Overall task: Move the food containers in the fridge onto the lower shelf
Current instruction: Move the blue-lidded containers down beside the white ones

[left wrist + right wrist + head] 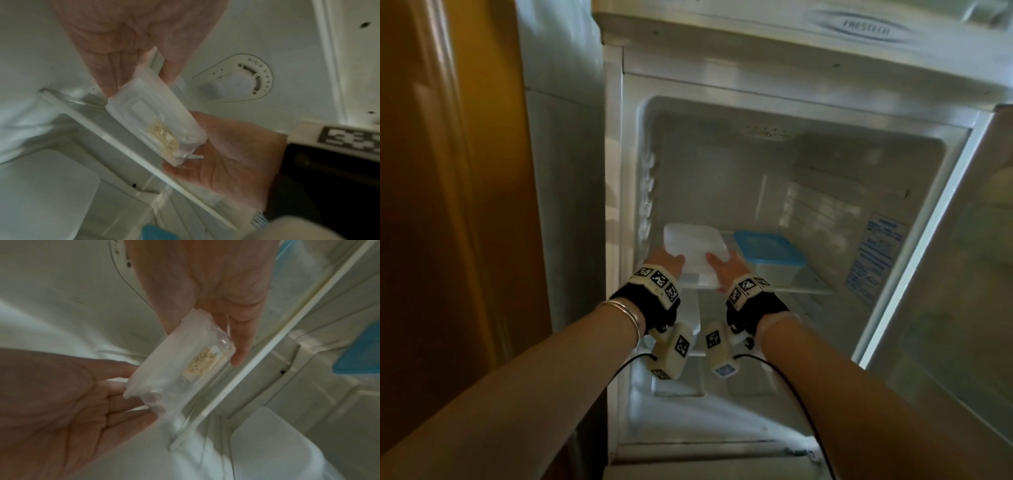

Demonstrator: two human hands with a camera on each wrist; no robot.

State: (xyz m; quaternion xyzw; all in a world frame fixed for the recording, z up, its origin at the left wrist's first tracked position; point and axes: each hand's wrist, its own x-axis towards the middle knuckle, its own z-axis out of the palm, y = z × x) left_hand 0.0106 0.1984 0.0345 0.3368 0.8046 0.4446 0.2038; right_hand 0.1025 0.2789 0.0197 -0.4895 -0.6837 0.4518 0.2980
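A clear food container with a white lid is at the front left of the glass shelf, with beige food showing through its wall. My left hand grips its left side and my right hand grips its right side, thumbs on the lid. In the left wrist view my left hand's fingers lie along the container over the shelf's front edge. I cannot tell if it touches the glass. A blue-lidded container stands on the same shelf to the right.
The fridge door stands open on the right and a wooden cabinet is on the left. Below the glass shelf lie white covers at the fridge bottom. A thermostat dial is on the inner wall.
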